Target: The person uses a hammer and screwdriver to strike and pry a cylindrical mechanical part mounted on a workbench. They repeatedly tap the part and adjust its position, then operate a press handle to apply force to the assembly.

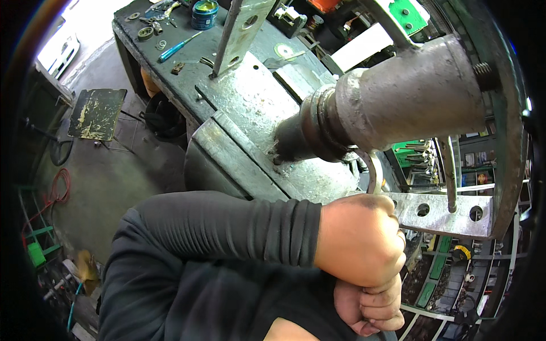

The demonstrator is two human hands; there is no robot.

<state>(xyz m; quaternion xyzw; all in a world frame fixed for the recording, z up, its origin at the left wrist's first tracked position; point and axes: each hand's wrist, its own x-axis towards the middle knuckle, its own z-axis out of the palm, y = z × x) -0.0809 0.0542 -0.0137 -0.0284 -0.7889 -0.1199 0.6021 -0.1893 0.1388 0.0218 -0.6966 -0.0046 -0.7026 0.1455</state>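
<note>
My left hand (364,238), at the end of a black sleeve (244,227), is clenched around what appears to be the shank of a hook spanner (373,173). My right hand (372,304) is likewise curled into a fist directly below, touching the left; what lies within its fingers is hidden, so I cannot tell whether it also holds the shank. The curved end of the spanner emerges above my left fist, toward the near edge of the worktop (196,57), and rises to the underside of a dark collar (319,122) on a grey steel cylinder (415,91); whether it is seated there I cannot tell.

I judge the spanner rigid and moderately heavy, hard to damage, and slick wherever oil coats it. Its shank, well away from the curve, offers the best hold and the most leverage; fingers near the collar risk a pinch. The cylinder, by its bulk, seems too heavy for one hand, and its rounded wall gives little purchase. A blue screwdriver (172,52) lies near the worktop's left edge, and a blue tub (205,16) stands toward the far edge.
</note>
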